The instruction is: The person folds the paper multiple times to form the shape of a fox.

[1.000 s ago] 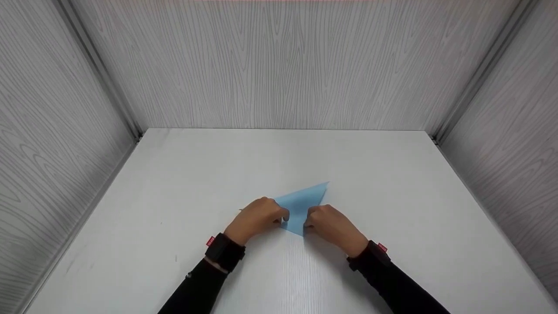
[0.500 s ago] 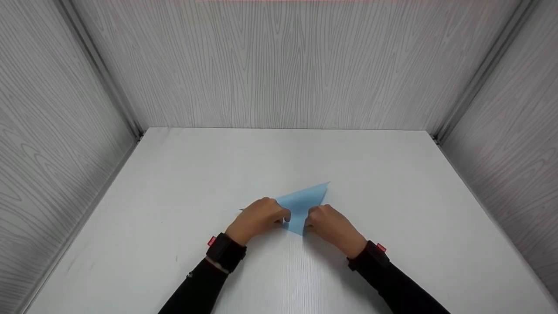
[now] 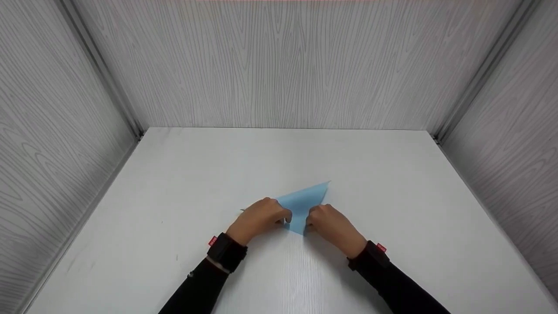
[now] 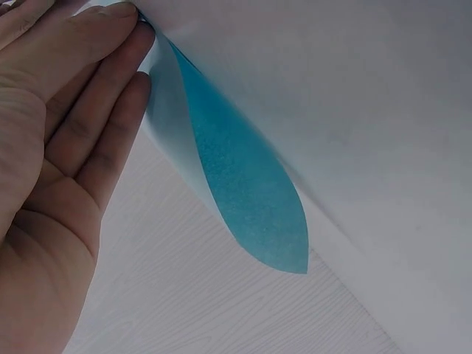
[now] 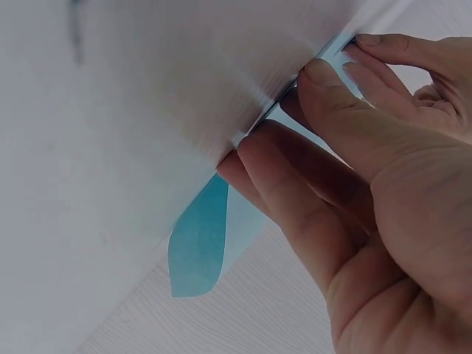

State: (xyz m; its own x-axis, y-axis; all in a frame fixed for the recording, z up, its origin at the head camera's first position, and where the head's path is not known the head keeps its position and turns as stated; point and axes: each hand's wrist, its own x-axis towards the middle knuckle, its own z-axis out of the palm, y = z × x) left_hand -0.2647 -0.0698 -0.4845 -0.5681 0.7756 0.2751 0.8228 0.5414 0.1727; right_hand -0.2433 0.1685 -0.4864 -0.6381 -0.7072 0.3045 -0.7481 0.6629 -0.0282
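A folded sheet of blue paper (image 3: 301, 204) lies at the middle of the white table in the head view, one pointed corner toward the far right. My left hand (image 3: 260, 218) pinches its near left edge. At the near right edge my right hand (image 3: 335, 229) pinches it too, a short gap from the left. In the left wrist view the paper (image 4: 247, 184) bows into an open loop below the left hand (image 4: 70, 140). The right wrist view has the right hand's thumb and fingertips (image 5: 324, 77) along the paper's edge; a similar loop of paper (image 5: 199, 240) hangs beyond.
The white table (image 3: 196, 165) has a few faint marks at the left. Grey wood-grain panels stand at the back (image 3: 279, 65), left (image 3: 48, 131) and right (image 3: 514, 131). Black bands (image 3: 226, 252) circle both wrists.
My left hand has crept slightly to the right along the paper's near edge. The right hand stays almost still, and both keep their pinch.
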